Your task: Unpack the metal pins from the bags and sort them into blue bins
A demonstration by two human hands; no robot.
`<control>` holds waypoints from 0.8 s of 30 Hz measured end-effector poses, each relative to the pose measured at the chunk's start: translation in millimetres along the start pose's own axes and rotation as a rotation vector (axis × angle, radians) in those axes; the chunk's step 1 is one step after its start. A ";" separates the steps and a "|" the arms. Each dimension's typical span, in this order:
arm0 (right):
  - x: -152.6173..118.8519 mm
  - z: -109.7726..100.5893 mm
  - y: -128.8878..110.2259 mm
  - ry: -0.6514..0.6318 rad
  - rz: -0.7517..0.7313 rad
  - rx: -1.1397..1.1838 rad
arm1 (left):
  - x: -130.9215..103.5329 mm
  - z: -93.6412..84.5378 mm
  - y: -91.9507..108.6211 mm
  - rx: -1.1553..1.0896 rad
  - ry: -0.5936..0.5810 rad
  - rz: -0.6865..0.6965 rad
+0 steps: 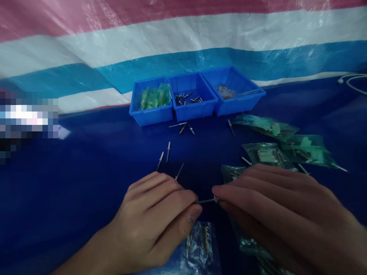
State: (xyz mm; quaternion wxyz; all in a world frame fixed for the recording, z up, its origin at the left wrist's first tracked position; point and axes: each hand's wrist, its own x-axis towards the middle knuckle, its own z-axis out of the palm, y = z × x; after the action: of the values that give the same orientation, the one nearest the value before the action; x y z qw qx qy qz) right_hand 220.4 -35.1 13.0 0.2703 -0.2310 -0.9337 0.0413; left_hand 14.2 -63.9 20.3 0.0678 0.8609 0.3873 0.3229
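Observation:
A thin metal blind rivet [207, 201] spans the gap between my two hands. My left hand [159, 212] pinches the pin end between thumb and forefinger. Closed around its other end is my right hand [275, 208], whose fingers hide the rivet's body. Just beyond the left knuckles lie several loose rivets [168, 149] on the blue table surface. Under and behind the right hand are green-tinted plastic bags [268, 153] with rivets inside. A clear plastic bag [199, 244] holding thin brass-coloured pieces sits below the left thumb.
Three blue bins stand in a row at the back: the left bin [156, 115] holds green bags, the middle bin [195, 110] loose rivets, the right bin [243, 104] a clear bag. Behind them hangs a striped plastic sheet [177, 34]. A white cable [352, 82] lies far right.

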 end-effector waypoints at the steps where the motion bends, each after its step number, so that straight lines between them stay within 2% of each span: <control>1: 1.8 0.7 -0.1 0.007 0.009 0.037 | -0.2 0.0 0.1 -0.005 0.008 -0.003; 4: 7.1 2.3 -1.3 0.025 0.010 0.108 | -1.3 0.1 -0.2 -0.014 0.018 -0.014; 11: 8.3 -0.1 -2.9 0.060 0.009 0.079 | -3.3 -0.1 0.1 0.000 -0.014 -0.005; 17: 1.3 -1.4 0.3 -0.017 -0.026 0.113 | -3.4 0.8 0.2 -0.023 -0.008 -0.019; 24: 4.8 -1.3 1.4 0.017 -0.030 0.079 | -2.2 1.1 -0.6 -0.009 -0.014 -0.019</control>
State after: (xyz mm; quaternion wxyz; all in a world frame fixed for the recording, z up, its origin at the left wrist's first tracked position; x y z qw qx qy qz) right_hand 218.0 -31.8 16.1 0.2880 -0.2064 -0.9324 0.0721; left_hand 13.4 -65.0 18.1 0.0774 0.8591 0.3933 0.3181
